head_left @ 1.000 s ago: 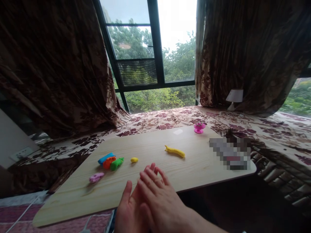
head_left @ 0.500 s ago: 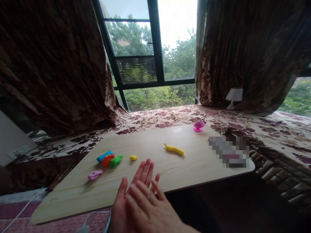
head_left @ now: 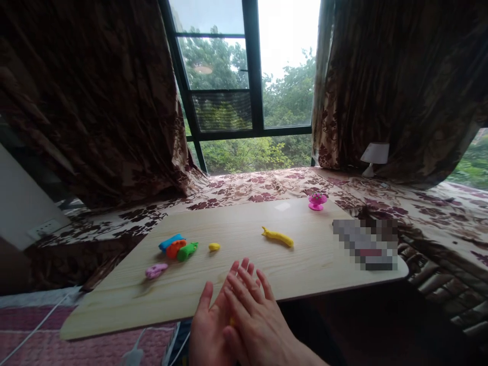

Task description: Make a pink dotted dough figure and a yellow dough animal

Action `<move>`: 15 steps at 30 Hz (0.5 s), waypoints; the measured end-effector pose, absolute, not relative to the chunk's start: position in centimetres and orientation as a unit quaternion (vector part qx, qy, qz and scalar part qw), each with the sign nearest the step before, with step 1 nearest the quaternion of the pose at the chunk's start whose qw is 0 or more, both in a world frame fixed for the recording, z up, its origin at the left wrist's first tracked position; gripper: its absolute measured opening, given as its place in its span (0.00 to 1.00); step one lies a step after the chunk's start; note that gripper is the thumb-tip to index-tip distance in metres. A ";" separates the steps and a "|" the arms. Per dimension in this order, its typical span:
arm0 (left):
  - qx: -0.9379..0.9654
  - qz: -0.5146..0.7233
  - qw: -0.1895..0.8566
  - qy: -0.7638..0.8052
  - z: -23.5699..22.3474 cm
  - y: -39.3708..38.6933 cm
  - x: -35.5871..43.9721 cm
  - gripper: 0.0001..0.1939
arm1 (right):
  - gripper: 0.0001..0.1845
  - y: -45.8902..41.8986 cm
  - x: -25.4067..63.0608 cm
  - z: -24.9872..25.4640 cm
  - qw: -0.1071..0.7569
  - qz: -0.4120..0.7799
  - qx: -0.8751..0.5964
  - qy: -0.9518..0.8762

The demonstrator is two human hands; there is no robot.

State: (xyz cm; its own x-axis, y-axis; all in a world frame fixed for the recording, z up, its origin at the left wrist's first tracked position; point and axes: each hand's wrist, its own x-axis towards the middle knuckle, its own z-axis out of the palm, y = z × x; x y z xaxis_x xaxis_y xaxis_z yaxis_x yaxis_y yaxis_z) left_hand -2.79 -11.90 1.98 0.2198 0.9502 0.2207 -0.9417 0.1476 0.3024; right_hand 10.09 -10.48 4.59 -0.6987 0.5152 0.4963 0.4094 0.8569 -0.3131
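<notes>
My left hand [head_left: 208, 325] is palm up at the front edge of the table, fingers stretched forward. Across it lies my right hand [head_left: 263, 317], palm down, with its fingers extended. A bit of yellow modelling clay [head_left: 232, 322] shows between the two palms; most of it is hidden. Beyond my fingertips lie a small yellow clay lump [head_left: 214, 247] and a curved yellow clay roll [head_left: 279, 237] with a forked end. To the left are blue [head_left: 171, 243], orange [head_left: 176, 249] and green [head_left: 187, 251] clay pieces, close together, with a pink clay piece [head_left: 156, 271] nearer me.
The pale wooden table [head_left: 114, 305] stands before a window. A bright pink stemmed object [head_left: 317, 201] sits at its far right corner, and a blurred-out item [head_left: 366, 246] lies at the right. Behind are a white lamp [head_left: 375, 155] and floral curtains [head_left: 114, 101].
My right hand has slid forward over the left palm, and yellow clay now shows between them. The view has shifted slightly, so the scene sits further right.
</notes>
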 end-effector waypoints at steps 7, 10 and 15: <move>0.103 0.737 0.611 0.270 3.7 -11.9 -2.4 0.23 | 0.18 -6.3 9.2 3.6 0.351 0.113 -0.285 -0.885; 0.097 0.778 0.511 0.353 3.6 -12.6 -3.7 0.19 | 0.22 -5.3 9.5 2.4 0.273 0.074 -0.321 -0.904; 0.252 0.781 0.286 0.496 2.6 -13.2 -5.7 0.20 | 0.24 -6.5 8.9 1.7 0.203 0.060 -0.299 -0.931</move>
